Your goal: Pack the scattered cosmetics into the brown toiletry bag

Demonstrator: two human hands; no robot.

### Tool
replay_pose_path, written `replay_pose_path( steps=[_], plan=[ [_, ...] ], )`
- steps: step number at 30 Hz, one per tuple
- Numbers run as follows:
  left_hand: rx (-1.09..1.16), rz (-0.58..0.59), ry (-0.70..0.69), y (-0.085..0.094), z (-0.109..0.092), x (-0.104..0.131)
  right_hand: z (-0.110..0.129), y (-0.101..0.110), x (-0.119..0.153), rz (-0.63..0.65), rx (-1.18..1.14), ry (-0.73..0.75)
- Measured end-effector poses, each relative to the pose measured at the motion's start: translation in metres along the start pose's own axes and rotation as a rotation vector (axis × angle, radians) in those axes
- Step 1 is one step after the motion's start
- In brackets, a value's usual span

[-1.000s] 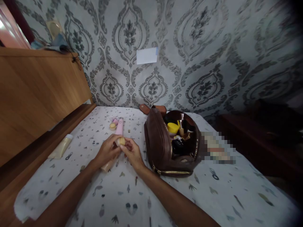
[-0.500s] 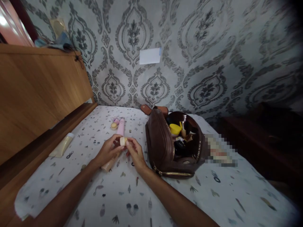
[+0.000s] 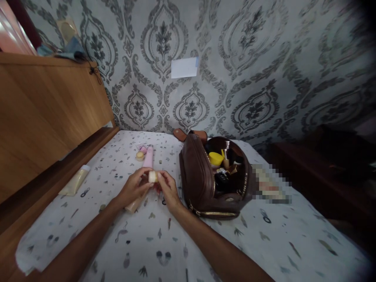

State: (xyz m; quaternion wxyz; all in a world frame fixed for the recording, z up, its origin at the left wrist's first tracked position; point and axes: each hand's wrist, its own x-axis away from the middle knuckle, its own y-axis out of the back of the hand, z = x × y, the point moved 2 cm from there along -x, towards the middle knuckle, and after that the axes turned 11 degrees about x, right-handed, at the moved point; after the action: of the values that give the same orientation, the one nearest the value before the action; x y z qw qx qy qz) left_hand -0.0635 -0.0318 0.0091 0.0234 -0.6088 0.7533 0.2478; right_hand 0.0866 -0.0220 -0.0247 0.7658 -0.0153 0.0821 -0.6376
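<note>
Between my two hands is a small cream-coloured jar [image 3: 152, 176] with a yellowish end. My left hand [image 3: 135, 185] grips its left side, fingers curled round it. The fingertips of my right hand [image 3: 169, 189] pinch its right end. Beneath my left hand lies a beige tube [image 3: 135, 204], partly hidden by the fingers. Just beyond my hands lies a pink tube [image 3: 148, 156], with a small round yellowish pot [image 3: 140, 156] and a small pink item [image 3: 143, 149] beside it.
To the right stands an open brown leather bag [image 3: 196, 176] holding a yellow tub [image 3: 216, 158] and several small items. A cream tube [image 3: 75, 181] lies at the left near the wooden panel [image 3: 53, 102]. Brown straps [image 3: 179, 134] lie behind the bag, on the patterned sheet [image 3: 164, 243].
The view has shifted very slightly. Both hands stay on the jar in nearly the same place, and it sits a little more level between the fingers.
</note>
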Motion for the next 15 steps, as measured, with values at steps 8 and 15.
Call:
replay_pose_path(
  steps=[8,15],
  plan=[
    [0.020,0.009,0.035,0.0005,-0.0025,-0.0002,0.0022,0.0014,0.0005,0.013,-0.015,0.036],
    [0.038,0.027,0.057,-0.0009,-0.0028,0.0002,-0.0049,0.0007,-0.0042,-0.002,-0.050,0.002]
  ],
)
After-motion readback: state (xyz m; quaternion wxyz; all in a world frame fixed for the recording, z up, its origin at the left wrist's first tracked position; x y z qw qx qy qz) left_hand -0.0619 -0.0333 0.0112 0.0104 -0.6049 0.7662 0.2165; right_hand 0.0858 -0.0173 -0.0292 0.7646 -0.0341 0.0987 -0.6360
